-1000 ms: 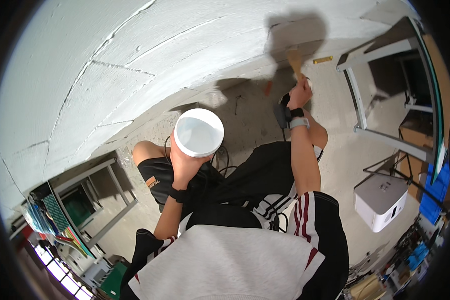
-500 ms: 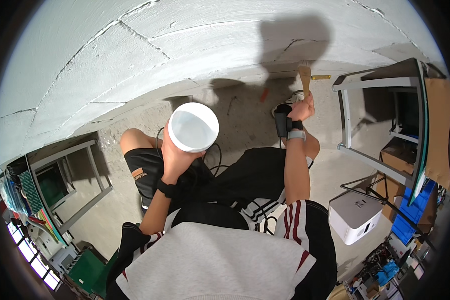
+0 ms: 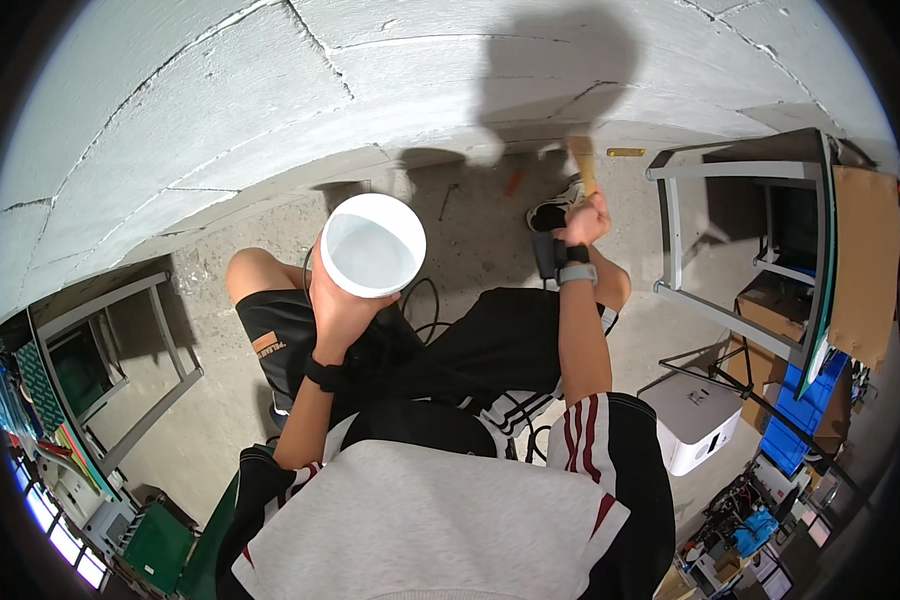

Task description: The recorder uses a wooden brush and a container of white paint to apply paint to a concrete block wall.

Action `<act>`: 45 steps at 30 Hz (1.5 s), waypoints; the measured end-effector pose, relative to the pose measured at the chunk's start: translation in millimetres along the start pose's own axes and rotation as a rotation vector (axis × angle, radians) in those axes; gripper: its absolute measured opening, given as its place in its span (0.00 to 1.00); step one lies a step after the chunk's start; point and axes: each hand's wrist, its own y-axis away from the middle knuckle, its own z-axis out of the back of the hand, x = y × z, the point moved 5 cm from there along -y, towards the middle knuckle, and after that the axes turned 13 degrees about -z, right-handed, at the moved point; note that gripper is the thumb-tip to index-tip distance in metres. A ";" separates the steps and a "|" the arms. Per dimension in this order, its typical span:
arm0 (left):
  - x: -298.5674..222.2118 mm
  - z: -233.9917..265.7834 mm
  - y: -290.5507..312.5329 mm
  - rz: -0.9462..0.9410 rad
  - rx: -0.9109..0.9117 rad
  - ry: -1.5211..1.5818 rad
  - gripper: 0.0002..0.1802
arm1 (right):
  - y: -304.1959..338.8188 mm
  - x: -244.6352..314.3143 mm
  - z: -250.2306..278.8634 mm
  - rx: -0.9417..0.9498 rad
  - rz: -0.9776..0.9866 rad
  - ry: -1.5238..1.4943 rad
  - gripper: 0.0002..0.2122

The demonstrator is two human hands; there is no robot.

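My left hand (image 3: pixel 344 312) is wrapped round the side of a white plastic tub (image 3: pixel 374 245), whose mouth tilts up toward me. Inside it shows a pale whitish surface; whether that is liquid or only the tub's bottom I cannot make out. My right hand (image 3: pixel 587 218) grips the wooden handle of a flat paintbrush (image 3: pixel 583 165), held up beyond my shoe. The brush's tip lies against the lower part of the white block wall (image 3: pixel 270 130); whether the bristles touch the wall I cannot tell.
A metal-framed table (image 3: pixel 745 170) stands at the right, another metal frame (image 3: pixel 120 310) at the left. A white box-shaped device (image 3: pixel 692 420) and a dark tripod are at the lower right. On the floor by the wall lie a yellow level-like bar (image 3: pixel 625 152) and a red strip (image 3: pixel 515 182).
In the picture both hands, the tub and the brush have shifted slightly left, along with the surroundings. The brush has tipped a little to the left. Both grips stay the same.
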 end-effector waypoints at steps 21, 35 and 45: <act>-0.4 -2.2 2.6 0.025 0.015 -0.073 0.63 | 22.9 -8.7 -24.7 0.083 0.067 -0.005 0.14; 1.0 4.3 6.1 -0.012 -0.017 -0.073 0.62 | 88.9 -57.2 -64.4 0.512 -0.393 0.334 0.13; -8.6 -2.0 4.9 0.011 0.017 -0.126 0.61 | -11.9 -15.9 -22.6 0.287 -0.077 0.130 0.14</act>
